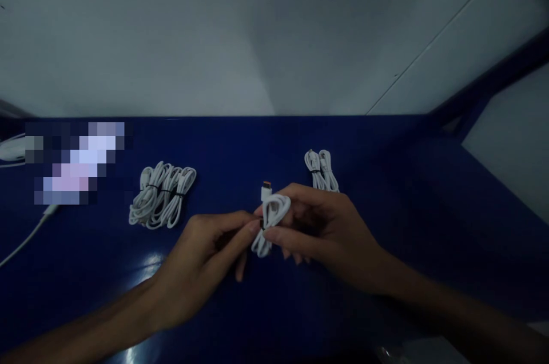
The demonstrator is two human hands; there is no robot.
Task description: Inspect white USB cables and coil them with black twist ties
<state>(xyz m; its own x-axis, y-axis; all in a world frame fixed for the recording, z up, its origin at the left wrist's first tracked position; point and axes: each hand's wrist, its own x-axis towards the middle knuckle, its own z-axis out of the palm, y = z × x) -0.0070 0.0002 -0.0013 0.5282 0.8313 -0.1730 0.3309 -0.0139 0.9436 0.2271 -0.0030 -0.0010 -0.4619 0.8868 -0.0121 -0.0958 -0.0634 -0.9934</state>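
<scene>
A coiled white USB cable [277,210] is held up over the blue table, its plug with an orange inside pointing upward. My right hand [326,230] is closed around the coil, thumb in front and fingers behind. A black tie [262,223] wraps the middle of the bundle. From the left, my left hand [214,244] pinches at that tie with thumb and forefinger; its tip is partly hidden by the fingers.
Several tied white cables [163,195] lie in a pile at the left. More bundled white cables [321,170] lie behind my right hand, partly covered by it. A blurred-out bright object [81,164] with a white cord [26,241] is at the far left. A pale wall [214,55] borders the blue table [240,147].
</scene>
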